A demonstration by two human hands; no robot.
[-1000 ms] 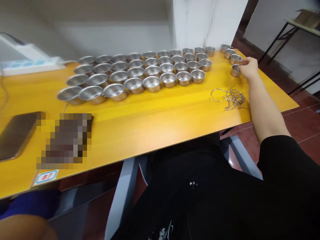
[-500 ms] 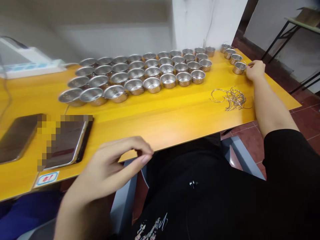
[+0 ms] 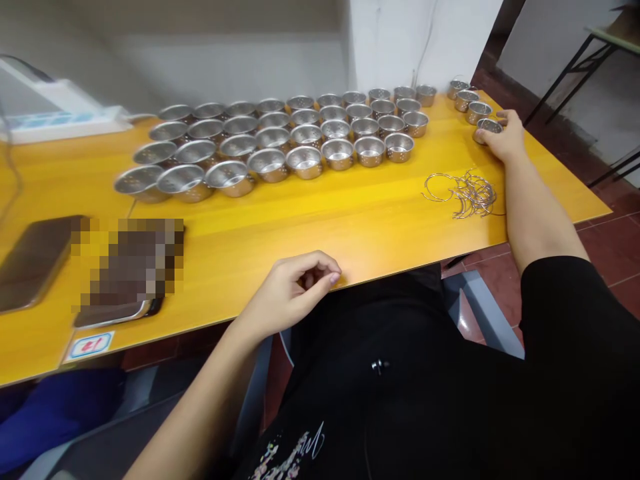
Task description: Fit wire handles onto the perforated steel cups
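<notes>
Right hand [image 3: 509, 139] on the little steel cup [image 3: 489, 126], left hand [image 3: 300, 292] just curled up by the table edge.
So the cup's shiny, round and open at the top, upright at the near end of the short line of cups [image 3: 466, 100] on the right of the yellow table [image 3: 300, 230], behind a tangle of bent wires [image 3: 474, 195]. Right thumb and fingers are part-open around it, gripping it from both sides; half a second ago they were only at its right side. Left has shifted right, thumb against fingertip, nothing visible in it.
</notes>
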